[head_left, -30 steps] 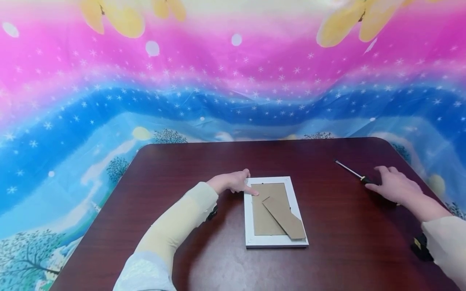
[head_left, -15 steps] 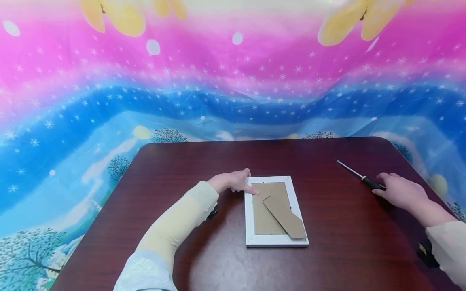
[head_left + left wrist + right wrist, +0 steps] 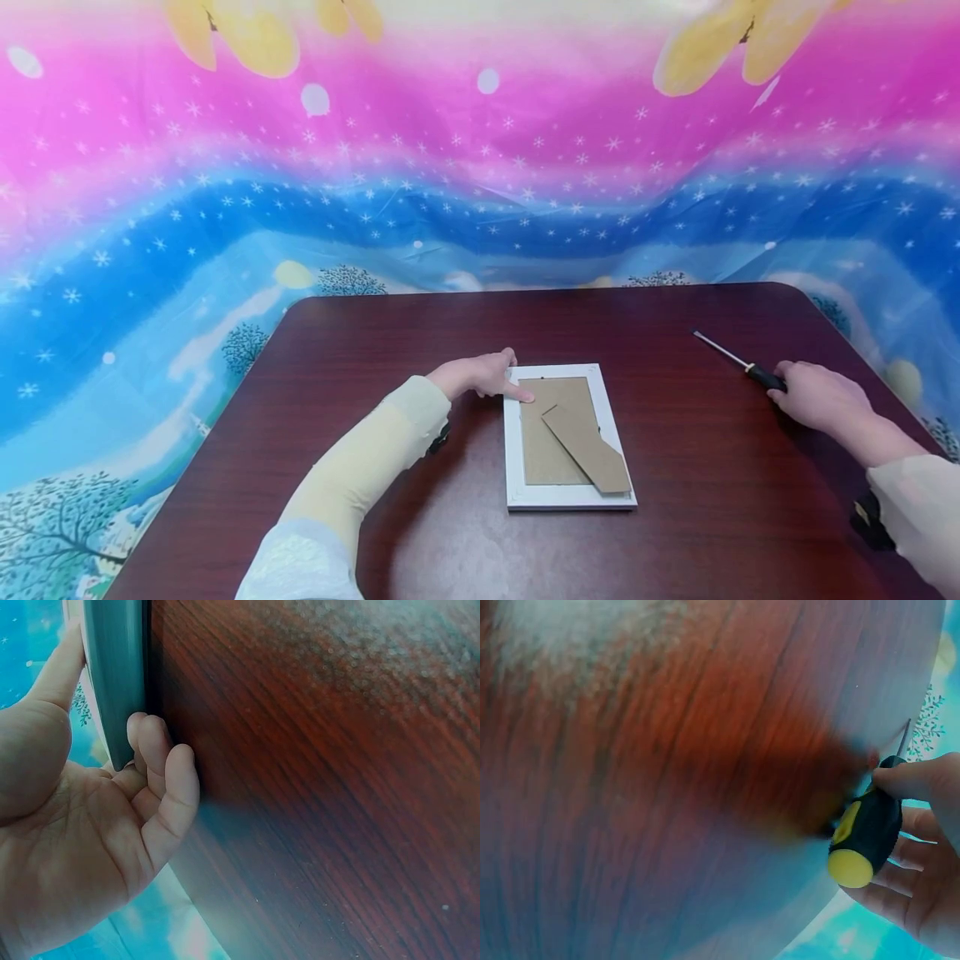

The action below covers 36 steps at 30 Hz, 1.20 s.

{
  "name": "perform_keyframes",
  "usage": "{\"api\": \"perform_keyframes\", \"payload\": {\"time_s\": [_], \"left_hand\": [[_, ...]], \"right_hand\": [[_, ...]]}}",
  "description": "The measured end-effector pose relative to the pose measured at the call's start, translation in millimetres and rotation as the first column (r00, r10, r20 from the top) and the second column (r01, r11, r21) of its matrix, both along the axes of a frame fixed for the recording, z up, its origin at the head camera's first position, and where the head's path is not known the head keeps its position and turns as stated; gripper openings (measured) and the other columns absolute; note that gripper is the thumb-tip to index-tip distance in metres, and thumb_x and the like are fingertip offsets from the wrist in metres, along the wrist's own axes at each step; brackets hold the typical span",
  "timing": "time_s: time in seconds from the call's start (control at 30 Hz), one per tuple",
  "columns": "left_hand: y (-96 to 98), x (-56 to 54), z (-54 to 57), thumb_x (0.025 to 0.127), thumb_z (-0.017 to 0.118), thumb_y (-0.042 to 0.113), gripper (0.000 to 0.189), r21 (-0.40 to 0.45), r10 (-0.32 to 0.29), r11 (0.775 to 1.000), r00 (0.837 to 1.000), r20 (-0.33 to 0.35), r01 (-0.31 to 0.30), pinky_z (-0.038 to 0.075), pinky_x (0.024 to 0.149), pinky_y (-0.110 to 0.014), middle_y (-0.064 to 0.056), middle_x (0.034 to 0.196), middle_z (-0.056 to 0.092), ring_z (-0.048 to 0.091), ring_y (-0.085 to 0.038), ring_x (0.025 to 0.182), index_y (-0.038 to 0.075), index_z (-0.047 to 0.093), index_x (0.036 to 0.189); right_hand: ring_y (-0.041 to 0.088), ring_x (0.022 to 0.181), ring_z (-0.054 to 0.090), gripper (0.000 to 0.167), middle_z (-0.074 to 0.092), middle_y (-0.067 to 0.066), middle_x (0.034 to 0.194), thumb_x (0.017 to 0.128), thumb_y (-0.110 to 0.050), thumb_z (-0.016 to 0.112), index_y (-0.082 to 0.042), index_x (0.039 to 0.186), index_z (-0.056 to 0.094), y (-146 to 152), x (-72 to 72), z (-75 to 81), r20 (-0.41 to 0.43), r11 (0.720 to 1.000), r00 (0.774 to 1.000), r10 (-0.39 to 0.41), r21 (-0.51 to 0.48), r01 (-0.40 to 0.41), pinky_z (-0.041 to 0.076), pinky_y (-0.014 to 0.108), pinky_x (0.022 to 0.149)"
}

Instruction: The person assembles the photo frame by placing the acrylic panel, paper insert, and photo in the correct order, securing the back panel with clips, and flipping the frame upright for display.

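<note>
A white picture frame (image 3: pixel 513 450) lies face down on the table, its brown backing board (image 3: pixel 547 454) and slanted easel stand (image 3: pixel 588 454) showing. My left hand (image 3: pixel 483 375) holds the frame at its far left corner, thumb on the backing and fingers at the edge. In the left wrist view the frame's side (image 3: pixel 116 667) stands between thumb and fingers of the left hand (image 3: pixel 90 817). On the right, my right hand (image 3: pixel 821 396) grips the black and yellow handle of a flat-blade screwdriver (image 3: pixel 765 377). The right wrist view shows thumb and fingers around the screwdriver (image 3: pixel 870 825).
The dark red-brown wooden table (image 3: pixel 390 333) has rounded far corners. Behind it hangs a colourful cloth (image 3: pixel 480 167) printed with snowflakes and trees. Table surface lies between the frame and the screwdriver.
My right hand has closed around the screwdriver's handle, after first reaching over it and then drawing back to the handle's end. The left hand and the frame have stayed in place.
</note>
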<state>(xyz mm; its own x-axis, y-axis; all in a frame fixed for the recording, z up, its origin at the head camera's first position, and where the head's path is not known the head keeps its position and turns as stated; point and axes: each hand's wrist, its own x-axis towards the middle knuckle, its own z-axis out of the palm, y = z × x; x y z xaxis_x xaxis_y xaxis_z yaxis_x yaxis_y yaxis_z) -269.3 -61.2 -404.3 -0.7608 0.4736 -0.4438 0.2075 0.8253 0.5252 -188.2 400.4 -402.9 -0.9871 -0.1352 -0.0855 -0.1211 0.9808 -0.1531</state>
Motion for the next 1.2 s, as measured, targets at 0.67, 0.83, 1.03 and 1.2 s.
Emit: {"api": "perform_keyframes", "payload": {"time_s": [0.67,0.83,1.03,1.2], "left_hand": [[-0.1,-0.4,0.3,0.084,0.075,0.045,0.069,-0.002,-0.006,1.000,1.000,0.000,0.006,0.041,0.054,-0.026,-0.008,0.087,0.049,0.046,-0.016,0.063,0.007,0.038,0.127],[-0.2,-0.6,0.1,0.084,0.075,0.046,0.068,-0.010,-0.020,1.000,1.000,-0.009,0.020,0.041,0.056,-0.026,-0.008,0.085,0.049,0.047,-0.017,0.063,0.007,0.038,0.126],[0.3,-1.1,0.4,0.084,0.075,0.045,0.066,-0.002,-0.012,1.000,1.000,-0.007,0.012,0.041,0.055,-0.026,-0.008,0.083,0.049,0.047,-0.017,0.062,0.008,0.039,0.125],[1.7,-0.5,1.0,0.083,0.076,0.044,0.066,-0.011,0.003,1.000,1.000,-0.008,-0.003,0.040,0.053,-0.026,-0.008,0.082,0.050,0.048,-0.017,0.062,0.008,0.040,0.125]], "right_hand": [[0.017,0.051,0.042,0.041,0.044,0.003,0.065,0.102,-0.020,0.051,0.008,0.125,0.034,-28,31.9,10.1,-0.103,0.984,0.994,0.032,-0.173,-0.050,0.032,0.033,0.045],[0.010,0.043,0.031,0.047,0.036,-0.007,0.054,0.097,-0.022,0.061,-0.006,0.138,0.043,-45,46.0,7.8,-0.277,0.984,0.948,0.153,-0.044,-0.172,0.026,0.028,0.041],[0.020,0.070,0.062,0.034,0.064,0.009,0.094,0.094,-0.010,0.063,-0.002,0.125,0.051,-64,56.5,13.0,-0.259,0.967,0.941,0.216,-0.076,-0.242,0.047,0.039,0.052],[0.024,0.086,0.066,0.039,0.063,0.016,0.114,0.094,-0.007,0.062,-0.005,0.131,0.048,-75,65.8,12.8,-0.212,0.956,0.945,0.249,-0.103,-0.275,0.051,0.042,0.059]]}}
